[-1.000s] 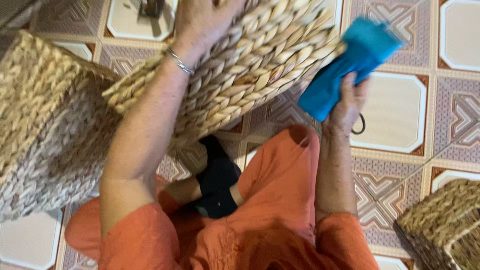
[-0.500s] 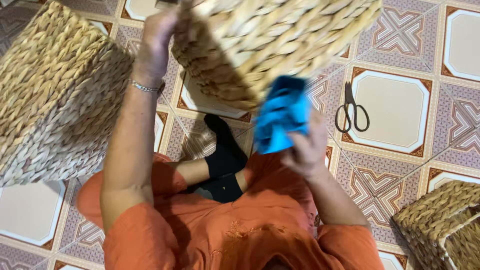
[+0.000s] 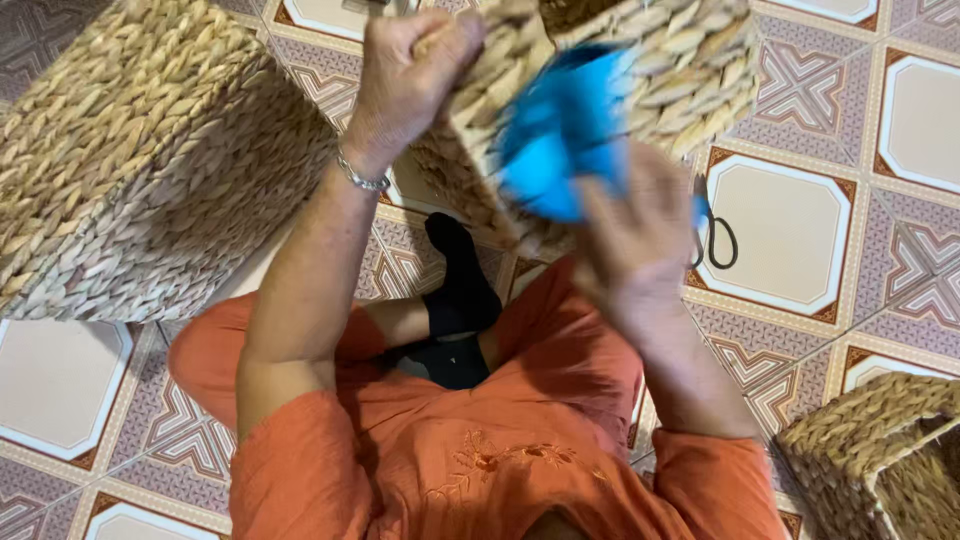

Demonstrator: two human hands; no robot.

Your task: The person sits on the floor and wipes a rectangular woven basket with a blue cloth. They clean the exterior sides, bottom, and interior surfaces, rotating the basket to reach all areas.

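While the left hand (image 3: 410,75) was clenched on the edge of a woven basket (image 3: 640,90), holding it up off the floor, the right hand (image 3: 640,250) pressed a blue cloth (image 3: 560,140) against the basket's side. Right hand was motion-blurred; fingers looked curled on the cloth, gripping it. Cloth sat between that hand and the weave, touching both.

Basket: pale straw-coloured braided fibre, boxy, tilted, held above the lap. Couldn't tell whether anything was inside. Cloth: bright blue, bunched, blurred.

Silver bracelet (image 3: 362,178) on the left wrist. Person sat cross-legged on the patterned tile floor (image 3: 900,250), orange clothes, black sock (image 3: 458,290).

Second, larger woven basket (image 3: 140,160) stood on the floor by the left arm, only its outer sides showing. Third basket (image 3: 880,450) at lower right, open top, inside in shadow, contents not visible. Scissors (image 3: 718,240) lay on the floor just beyond the right hand.
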